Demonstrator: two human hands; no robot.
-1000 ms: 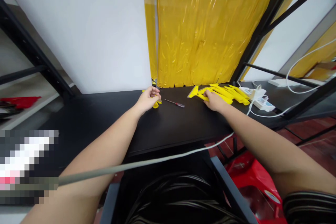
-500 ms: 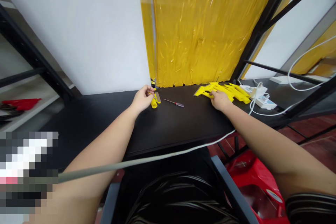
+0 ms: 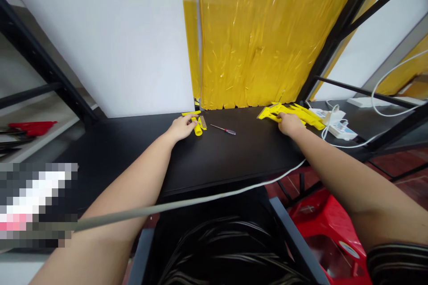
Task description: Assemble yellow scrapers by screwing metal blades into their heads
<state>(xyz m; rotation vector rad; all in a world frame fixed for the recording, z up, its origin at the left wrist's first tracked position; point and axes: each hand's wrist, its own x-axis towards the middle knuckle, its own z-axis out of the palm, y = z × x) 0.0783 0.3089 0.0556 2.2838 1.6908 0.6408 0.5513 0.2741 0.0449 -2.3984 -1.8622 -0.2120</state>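
My left hand (image 3: 181, 128) is closed at a short yellow scraper handle (image 3: 198, 131), its fingertips touching the near side. Against that handle lies a yellow scraper head with a metal blade (image 3: 203, 122), and a thin yellow strip (image 3: 191, 113) rests just beyond my knuckles. Off to the right, my right hand (image 3: 289, 124) has its fingers wrapped round a yellow scraper (image 3: 269, 114), whose wide head points left. More yellow scrapers (image 3: 312, 118) lie heaped beside that hand, partly hidden by it. Between my hands is a small screwdriver (image 3: 230, 132) with a translucent handle.
White power strips with cords (image 3: 343, 130) sit right of the heap. A pale cable (image 3: 214, 197) hangs across in front of the black tabletop (image 3: 214, 164). Yellow plastic sheeting (image 3: 254, 44) and a white panel (image 3: 133, 44) stand behind. A red stool (image 3: 329, 227) is below right.
My right hand and its scraper have shifted right, closer over the heap. My left hand has lowered and flattened, and the yellow strip now shows beyond it. The view has turned slightly.
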